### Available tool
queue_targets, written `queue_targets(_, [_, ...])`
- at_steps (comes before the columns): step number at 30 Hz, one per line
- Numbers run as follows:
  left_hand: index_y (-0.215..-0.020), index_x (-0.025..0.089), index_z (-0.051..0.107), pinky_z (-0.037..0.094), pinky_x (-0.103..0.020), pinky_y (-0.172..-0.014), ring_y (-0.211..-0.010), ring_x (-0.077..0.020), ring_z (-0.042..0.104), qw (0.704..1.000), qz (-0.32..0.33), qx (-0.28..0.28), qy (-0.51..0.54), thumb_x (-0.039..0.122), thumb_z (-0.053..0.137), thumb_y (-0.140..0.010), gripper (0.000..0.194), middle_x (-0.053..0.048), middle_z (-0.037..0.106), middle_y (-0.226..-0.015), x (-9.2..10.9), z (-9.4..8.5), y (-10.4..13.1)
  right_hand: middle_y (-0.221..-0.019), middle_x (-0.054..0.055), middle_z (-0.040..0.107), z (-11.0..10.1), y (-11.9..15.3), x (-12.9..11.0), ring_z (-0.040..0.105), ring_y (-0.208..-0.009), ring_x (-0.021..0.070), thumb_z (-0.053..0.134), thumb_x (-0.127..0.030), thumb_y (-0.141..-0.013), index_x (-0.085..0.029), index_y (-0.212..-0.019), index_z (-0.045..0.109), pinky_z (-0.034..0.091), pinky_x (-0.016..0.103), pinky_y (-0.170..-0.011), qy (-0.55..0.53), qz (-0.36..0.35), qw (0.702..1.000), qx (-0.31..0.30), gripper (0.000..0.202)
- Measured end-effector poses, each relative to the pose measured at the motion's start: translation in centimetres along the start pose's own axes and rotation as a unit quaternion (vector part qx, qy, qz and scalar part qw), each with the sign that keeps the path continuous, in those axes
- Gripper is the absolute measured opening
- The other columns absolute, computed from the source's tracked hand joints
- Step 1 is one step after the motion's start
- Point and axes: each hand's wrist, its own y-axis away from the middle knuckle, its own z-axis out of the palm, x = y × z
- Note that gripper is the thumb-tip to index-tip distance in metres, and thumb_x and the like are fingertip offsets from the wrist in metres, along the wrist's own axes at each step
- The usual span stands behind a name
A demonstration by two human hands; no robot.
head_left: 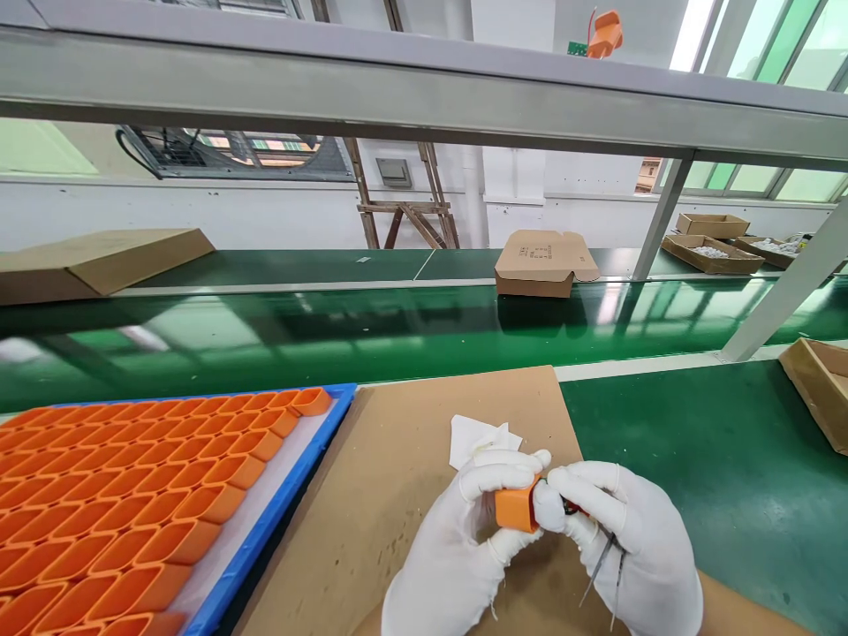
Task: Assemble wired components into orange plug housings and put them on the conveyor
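Observation:
Both hands wear white gloves and meet over the brown cardboard sheet [390, 477]. My left hand [450, 552] grips a small orange plastic housing [515, 510] between thumb and fingers. Closed fingers of my right hand [646, 539] touch the housing's right end. Metal tweezers [601, 568] are tucked in that hand, their two legs pointing down out of the palm. A small dark and red piece [570, 507] shows between the right fingers; most of it is hidden. Just behind the left fingertips lies a crumpled white paper [480, 437].
At left, a blue tray [258, 530] holds rows of orange housings [165, 477]. A green conveyor belt [397, 327] runs behind the cardboard. Cardboard boxes [540, 265] stand beyond it, another box [821, 389] at right. A metal beam [424, 97] crosses overhead.

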Motion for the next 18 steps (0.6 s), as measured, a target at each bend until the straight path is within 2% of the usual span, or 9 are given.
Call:
queue_targets(3, [-0.099,0.035,0.07,0.05,-0.038,-0.104,-0.114,-0.0203,0.066,1.0,-0.003,0.006,-0.001,0.006,0.076,-0.073,0.039,0.002,0.073,-0.11,0.26,0.09,-0.15,-0.079,0.0,0.068,-0.09,0.0,-0.05,0.063,-0.065,0.0129,0.048,-0.004,-0.092,-0.029,-0.113,0.064,0.055,0.023,-0.061,0.035,-0.002,0.999,-0.032,0.036])
queue_targets(6, [-0.097,0.034,0.071,0.051,-0.041,-0.103,-0.112,-0.0218,0.067,1.0,-0.006,0.013,0.003,0.008,0.078,-0.072,0.037,0.001,0.074,-0.106,0.51,0.16,-0.37,-0.083,0.002,0.071,-0.28,-0.04,-0.04,0.068,-0.073,0.0139,0.052,-0.007,-0.093,-0.028,-0.111,0.062,0.056,0.022,-0.062,0.087,-0.023,0.996,-0.015,0.029])
queue_targets(13, [-0.095,0.031,0.072,0.055,-0.039,-0.097,-0.108,-0.0224,0.069,0.999,-0.019,0.018,0.042,0.006,0.078,-0.07,0.036,-0.002,0.074,-0.104,0.63,0.3,-0.49,-0.086,0.003,0.074,-0.37,-0.02,0.0,0.072,-0.077,0.0149,0.054,-0.009,-0.093,-0.028,-0.113,0.06,0.057,0.022,-0.066,0.114,-0.035,0.993,0.0,0.028])
queue_targets(16, [-0.096,0.033,0.072,0.056,-0.035,-0.097,-0.107,-0.02,0.069,0.999,-0.016,0.018,0.04,0.004,0.077,-0.07,0.04,0.0,0.074,-0.104,0.53,0.36,-0.54,-0.085,0.003,0.074,-0.34,0.06,0.0,0.071,-0.076,0.0151,0.05,-0.002,-0.089,-0.027,-0.113,0.061,0.058,0.024,-0.069,0.112,-0.038,0.993,-0.014,0.036])
queue_targets(18, [-0.097,0.035,0.072,0.056,-0.033,-0.096,-0.107,-0.0184,0.069,0.999,-0.015,0.015,0.038,0.002,0.076,-0.07,0.043,0.002,0.074,-0.104,0.46,0.4,-0.56,-0.084,0.003,0.073,-0.36,0.01,-0.07,0.071,-0.075,0.0152,0.046,0.002,-0.086,-0.026,-0.106,0.063,0.058,0.024,-0.07,0.117,-0.035,0.992,-0.027,0.038])
